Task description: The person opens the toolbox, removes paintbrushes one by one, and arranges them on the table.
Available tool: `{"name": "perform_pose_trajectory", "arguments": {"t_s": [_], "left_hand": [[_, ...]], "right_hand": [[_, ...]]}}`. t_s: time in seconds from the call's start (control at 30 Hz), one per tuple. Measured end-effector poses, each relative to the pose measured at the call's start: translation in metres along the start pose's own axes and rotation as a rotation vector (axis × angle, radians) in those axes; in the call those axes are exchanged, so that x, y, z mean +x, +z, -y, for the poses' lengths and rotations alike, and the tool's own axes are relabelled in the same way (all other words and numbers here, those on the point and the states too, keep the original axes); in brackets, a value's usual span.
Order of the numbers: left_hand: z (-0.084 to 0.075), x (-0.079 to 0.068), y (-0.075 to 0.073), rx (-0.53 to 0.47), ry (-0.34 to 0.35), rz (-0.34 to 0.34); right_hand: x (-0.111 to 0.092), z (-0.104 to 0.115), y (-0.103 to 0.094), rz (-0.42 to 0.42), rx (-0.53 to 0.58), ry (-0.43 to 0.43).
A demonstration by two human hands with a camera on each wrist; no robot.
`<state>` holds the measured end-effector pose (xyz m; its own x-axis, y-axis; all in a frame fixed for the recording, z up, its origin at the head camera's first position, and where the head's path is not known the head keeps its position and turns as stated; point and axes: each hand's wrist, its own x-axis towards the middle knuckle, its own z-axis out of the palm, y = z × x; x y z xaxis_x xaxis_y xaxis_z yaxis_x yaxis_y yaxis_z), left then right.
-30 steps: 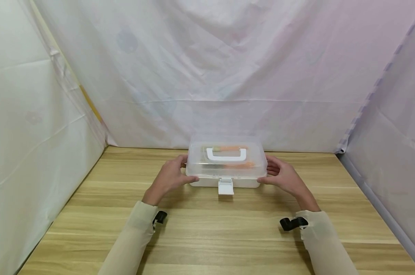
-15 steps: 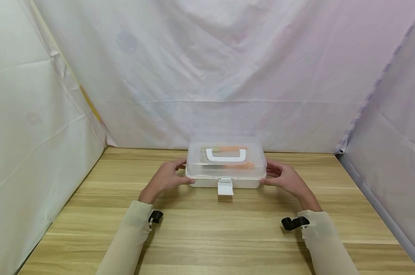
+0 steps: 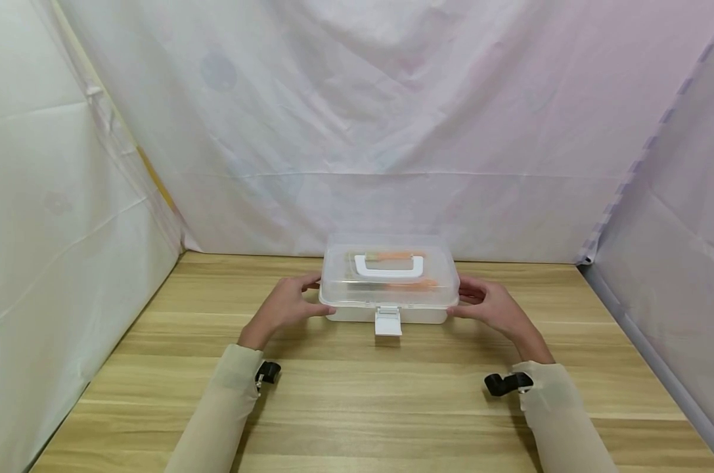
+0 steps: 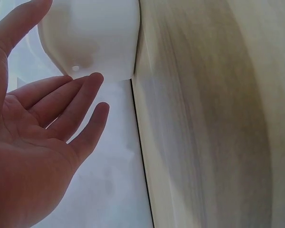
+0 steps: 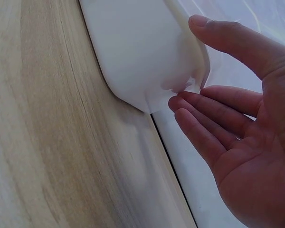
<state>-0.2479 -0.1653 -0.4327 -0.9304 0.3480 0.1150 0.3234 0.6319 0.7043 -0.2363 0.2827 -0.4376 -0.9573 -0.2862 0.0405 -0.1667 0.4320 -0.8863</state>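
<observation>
A white box (image 3: 357,314) with a clear lid (image 3: 345,289) stands at the back of the wooden table. On its lid is a white handle (image 3: 389,270), and a white latch flap (image 3: 388,322) sticks out in front. Orange-ended items (image 3: 412,285) show blurred through the lid. My left hand (image 3: 282,305) is at the box's left side, thumb at the front corner. Its fingers (image 4: 80,107) are fairly straight, tips close to the end wall. On the opposite side my right hand (image 3: 492,309) mirrors this, its fingers (image 5: 204,137) extended and its fingertips right by the wall.
A pale cloth curtain (image 3: 386,131) hangs just behind the box. More cloth walls (image 3: 67,217) enclose the table (image 3: 380,407) at left and right. A black wrist mount (image 3: 268,372) shows at each cuff.
The left hand has shifted slightly left, its thumb now covering less of the box front. The right thumb has drawn a little outward. The box has stayed nearly in place.
</observation>
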Motion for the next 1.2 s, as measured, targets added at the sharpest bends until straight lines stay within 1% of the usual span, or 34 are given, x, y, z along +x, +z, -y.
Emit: {"name": "perform_pose_trajectory", "arguments": {"t_s": [0.33, 0.83, 1.2], "left_hand": [[-0.0015, -0.0017, -0.0008, -0.017, -0.01, -0.002], [-0.0031, -0.0023, -0.0044, 0.015, -0.029, -0.008], [-0.0067, -0.003, -0.0061, 0.051, -0.019, -0.046]], "right_hand": [[-0.0013, 0.0027, 0.0003, 0.004, 0.012, 0.002], [-0.0015, 0.0019, -0.0021, 0.001, 0.004, 0.002], [-0.003, 0.0073, -0.0029, -0.032, 0.0, 0.009]]}}
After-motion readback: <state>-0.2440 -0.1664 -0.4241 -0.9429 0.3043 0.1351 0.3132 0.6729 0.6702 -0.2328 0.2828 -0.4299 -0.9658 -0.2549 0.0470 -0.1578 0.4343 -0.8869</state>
